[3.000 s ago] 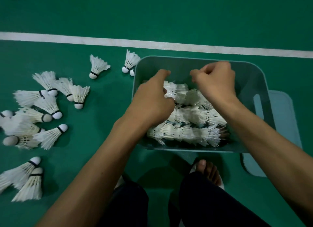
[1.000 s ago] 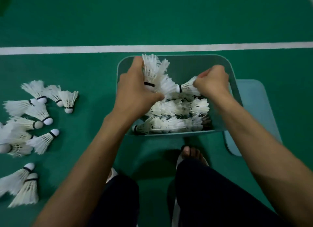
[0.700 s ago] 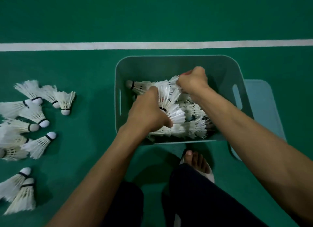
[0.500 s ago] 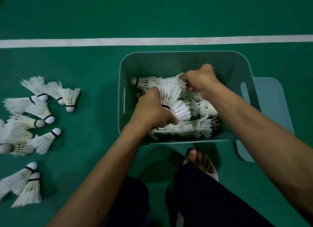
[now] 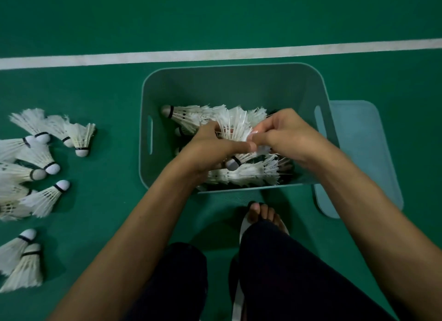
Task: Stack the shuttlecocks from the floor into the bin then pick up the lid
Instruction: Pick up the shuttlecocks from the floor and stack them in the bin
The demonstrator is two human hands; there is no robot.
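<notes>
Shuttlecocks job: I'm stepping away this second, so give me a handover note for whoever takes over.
Hands: left hand and right hand both grip one shuttlecock above the bin.
Done: stacked rows lie in the bin.
Left: seat this one, stack the floor heap at the bin's left, then pick up the lid lying at its right.

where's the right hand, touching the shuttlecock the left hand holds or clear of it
Touching. The head view shows the right hand pinching the feathers of the shuttlecock that the left hand grips over the bin.
</notes>
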